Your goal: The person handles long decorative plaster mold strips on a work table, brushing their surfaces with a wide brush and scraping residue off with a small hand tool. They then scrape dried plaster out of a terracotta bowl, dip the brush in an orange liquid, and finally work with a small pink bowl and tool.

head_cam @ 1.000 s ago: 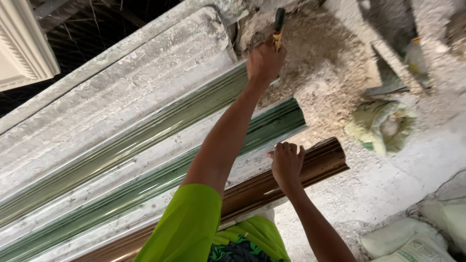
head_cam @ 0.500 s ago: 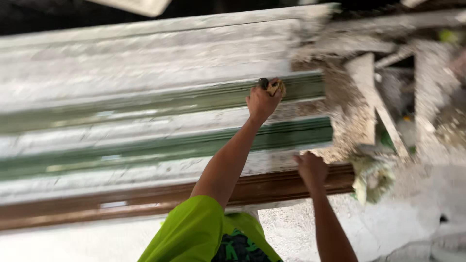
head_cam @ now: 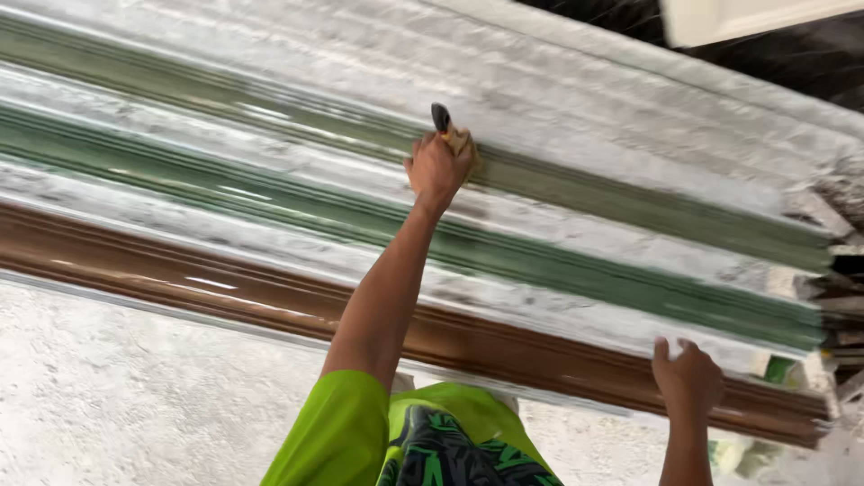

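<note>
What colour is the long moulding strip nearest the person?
Glossy brown moulding strip, clearest in the head view; the right hand rests on it.

Packages: none visible | Labels: none visible | Signs: none visible | Screens: none visible | View: head camera, one frame.
</note>
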The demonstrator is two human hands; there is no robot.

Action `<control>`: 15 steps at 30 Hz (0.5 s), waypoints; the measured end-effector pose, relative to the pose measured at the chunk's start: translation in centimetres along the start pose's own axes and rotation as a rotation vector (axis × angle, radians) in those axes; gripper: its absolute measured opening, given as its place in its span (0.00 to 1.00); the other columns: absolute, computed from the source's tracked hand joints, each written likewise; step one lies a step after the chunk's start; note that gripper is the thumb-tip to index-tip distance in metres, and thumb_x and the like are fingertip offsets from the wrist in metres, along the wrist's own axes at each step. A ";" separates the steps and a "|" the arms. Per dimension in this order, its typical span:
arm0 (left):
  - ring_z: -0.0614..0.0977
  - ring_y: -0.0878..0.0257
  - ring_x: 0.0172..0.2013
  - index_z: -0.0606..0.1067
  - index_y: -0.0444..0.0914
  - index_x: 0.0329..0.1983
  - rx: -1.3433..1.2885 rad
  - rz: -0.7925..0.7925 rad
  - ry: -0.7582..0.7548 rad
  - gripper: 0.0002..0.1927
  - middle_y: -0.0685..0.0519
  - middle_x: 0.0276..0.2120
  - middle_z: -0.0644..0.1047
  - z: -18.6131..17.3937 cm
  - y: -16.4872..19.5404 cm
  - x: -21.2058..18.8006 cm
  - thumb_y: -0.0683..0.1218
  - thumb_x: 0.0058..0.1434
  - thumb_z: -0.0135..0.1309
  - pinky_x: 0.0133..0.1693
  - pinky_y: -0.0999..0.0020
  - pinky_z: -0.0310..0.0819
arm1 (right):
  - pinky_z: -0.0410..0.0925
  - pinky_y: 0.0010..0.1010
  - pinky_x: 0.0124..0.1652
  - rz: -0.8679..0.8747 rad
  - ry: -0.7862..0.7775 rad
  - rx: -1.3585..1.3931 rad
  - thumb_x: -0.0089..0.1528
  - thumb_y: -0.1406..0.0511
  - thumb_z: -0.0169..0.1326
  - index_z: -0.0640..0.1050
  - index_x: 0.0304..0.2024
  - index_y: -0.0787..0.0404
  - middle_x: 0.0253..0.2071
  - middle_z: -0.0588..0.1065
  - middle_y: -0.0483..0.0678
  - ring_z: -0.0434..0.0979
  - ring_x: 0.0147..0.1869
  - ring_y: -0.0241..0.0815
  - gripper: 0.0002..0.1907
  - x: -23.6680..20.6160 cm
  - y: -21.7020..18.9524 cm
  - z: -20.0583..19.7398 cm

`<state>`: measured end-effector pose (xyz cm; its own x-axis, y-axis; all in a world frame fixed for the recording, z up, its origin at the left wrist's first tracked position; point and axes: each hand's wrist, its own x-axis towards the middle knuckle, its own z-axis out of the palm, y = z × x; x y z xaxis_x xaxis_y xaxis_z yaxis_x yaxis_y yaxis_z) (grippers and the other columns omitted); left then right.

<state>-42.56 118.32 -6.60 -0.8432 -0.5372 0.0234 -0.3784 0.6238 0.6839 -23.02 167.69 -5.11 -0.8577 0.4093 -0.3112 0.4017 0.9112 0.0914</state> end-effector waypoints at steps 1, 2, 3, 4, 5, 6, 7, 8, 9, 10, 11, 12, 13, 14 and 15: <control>0.78 0.49 0.50 0.80 0.40 0.41 -0.006 0.035 0.037 0.22 0.51 0.44 0.81 -1.7 -2.2 1.8 0.61 0.57 0.58 0.50 0.41 0.67 | 0.70 0.54 0.58 -0.117 0.106 0.067 0.68 0.46 0.49 0.80 0.60 0.61 0.54 0.80 0.62 0.79 0.59 0.64 0.30 -2.3 -3.6 0.7; 0.78 0.49 0.51 0.80 0.40 0.41 -0.007 0.038 0.047 0.21 0.51 0.45 0.81 -3.8 -4.3 3.3 0.62 0.59 0.58 0.51 0.41 0.67 | 0.70 0.51 0.57 -0.236 0.207 0.106 0.68 0.49 0.52 0.81 0.55 0.62 0.52 0.80 0.61 0.79 0.57 0.62 0.26 -4.7 -7.9 1.7; 0.78 0.50 0.52 0.80 0.41 0.41 -0.006 0.018 0.052 0.21 0.51 0.45 0.81 -5.7 -6.4 4.3 0.62 0.61 0.57 0.52 0.41 0.67 | 0.70 0.48 0.57 -0.367 0.294 0.127 0.67 0.52 0.54 0.82 0.51 0.64 0.50 0.80 0.60 0.79 0.56 0.61 0.23 -7.1 -11.8 2.5; 0.78 0.50 0.53 0.80 0.41 0.41 0.006 -0.002 0.077 0.21 0.51 0.46 0.81 -8.1 -8.7 6.0 0.62 0.63 0.56 0.53 0.41 0.66 | 0.70 0.48 0.60 -0.474 0.295 0.165 0.67 0.54 0.54 0.81 0.51 0.63 0.51 0.80 0.59 0.78 0.58 0.61 0.21 -9.6 -16.0 3.2; 0.78 0.50 0.52 0.80 0.41 0.41 0.021 -0.014 0.075 0.21 0.51 0.46 0.80 -10.4 -10.7 8.1 0.62 0.61 0.57 0.52 0.40 0.65 | 0.69 0.47 0.63 -0.592 0.315 0.217 0.66 0.56 0.54 0.80 0.51 0.63 0.52 0.79 0.59 0.78 0.60 0.60 0.19 -11.3 -20.7 3.8; 0.77 0.50 0.52 0.80 0.41 0.41 0.031 -0.029 0.071 0.22 0.51 0.46 0.80 -12.4 -12.6 9.6 0.62 0.58 0.58 0.52 0.39 0.64 | 0.67 0.50 0.62 -0.681 0.293 0.246 0.65 0.57 0.54 0.79 0.51 0.63 0.54 0.78 0.59 0.76 0.62 0.60 0.19 -12.5 -25.3 4.2; 0.76 0.50 0.51 0.80 0.40 0.41 0.048 -0.048 0.050 0.22 0.52 0.47 0.80 -14.4 -14.6 10.9 0.62 0.56 0.58 0.51 0.38 0.62 | 0.65 0.53 0.62 -0.760 0.254 0.270 0.65 0.58 0.55 0.79 0.52 0.64 0.55 0.77 0.60 0.73 0.64 0.61 0.19 -14.3 -29.6 4.6; 0.76 0.50 0.53 0.80 0.41 0.43 0.054 -0.071 0.052 0.22 0.52 0.47 0.80 -16.1 -16.6 12.0 0.62 0.59 0.57 0.54 0.40 0.63 | 0.64 0.53 0.64 -0.810 0.249 0.320 0.66 0.58 0.54 0.78 0.52 0.63 0.57 0.76 0.59 0.71 0.66 0.61 0.19 -16.3 -33.4 5.0; 0.76 0.51 0.54 0.80 0.42 0.44 0.055 -0.096 0.044 0.21 0.53 0.48 0.80 -17.5 -18.2 13.1 0.62 0.62 0.56 0.56 0.41 0.63 | 0.62 0.54 0.65 -0.851 0.240 0.364 0.66 0.58 0.53 0.78 0.53 0.63 0.58 0.75 0.58 0.68 0.68 0.62 0.18 -17.8 -37.0 5.2; 0.76 0.52 0.55 0.80 0.42 0.45 0.058 -0.122 0.039 0.21 0.53 0.48 0.81 -18.9 -19.9 13.7 0.62 0.65 0.55 0.59 0.42 0.63 | 0.62 0.54 0.66 -0.859 0.228 0.396 0.67 0.59 0.53 0.78 0.53 0.63 0.59 0.74 0.58 0.67 0.69 0.62 0.17 -19.7 -40.2 5.5; 0.76 0.52 0.55 0.80 0.41 0.45 0.076 -0.124 0.048 0.22 0.53 0.47 0.80 -19.7 -21.6 14.1 0.62 0.62 0.56 0.58 0.42 0.63 | 0.61 0.55 0.66 -0.875 0.224 0.429 0.67 0.59 0.53 0.78 0.52 0.63 0.60 0.74 0.57 0.66 0.71 0.62 0.16 -21.1 -43.2 5.6; 0.76 0.52 0.55 0.80 0.40 0.45 0.092 -0.121 0.075 0.23 0.52 0.47 0.80 -20.8 -22.9 15.2 0.62 0.59 0.58 0.57 0.41 0.63 | 0.60 0.55 0.66 -0.903 0.233 0.470 0.67 0.60 0.53 0.78 0.52 0.62 0.61 0.74 0.57 0.65 0.72 0.62 0.15 -21.9 -46.8 5.7; 0.76 0.53 0.55 0.80 0.39 0.44 0.117 -0.117 0.101 0.24 0.52 0.46 0.80 -22.1 -24.3 16.1 0.62 0.57 0.59 0.57 0.41 0.62 | 0.60 0.56 0.66 -0.933 0.231 0.497 0.67 0.60 0.53 0.78 0.52 0.62 0.61 0.73 0.57 0.64 0.73 0.63 0.15 -22.9 -50.2 5.9; 0.76 0.52 0.54 0.80 0.40 0.44 0.112 -0.107 0.109 0.24 0.52 0.46 0.80 -23.3 -25.7 16.8 0.62 0.56 0.59 0.55 0.40 0.62 | 0.59 0.56 0.66 -0.952 0.223 0.521 0.67 0.61 0.53 0.78 0.52 0.61 0.61 0.73 0.57 0.62 0.73 0.65 0.15 -24.2 -52.9 6.1; 0.76 0.52 0.53 0.80 0.40 0.45 0.104 -0.093 0.118 0.24 0.52 0.46 0.80 -24.6 -26.8 17.6 0.61 0.56 0.60 0.54 0.40 0.62 | 0.58 0.57 0.66 -0.970 0.220 0.544 0.67 0.61 0.53 0.78 0.53 0.61 0.61 0.73 0.57 0.61 0.74 0.66 0.15 -25.2 -55.4 6.1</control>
<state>-37.82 78.17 -6.61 -0.7547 -0.6539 0.0531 -0.4950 0.6207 0.6081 -21.66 106.61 -8.09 -0.8992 -0.4105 0.1511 -0.4232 0.7288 -0.5383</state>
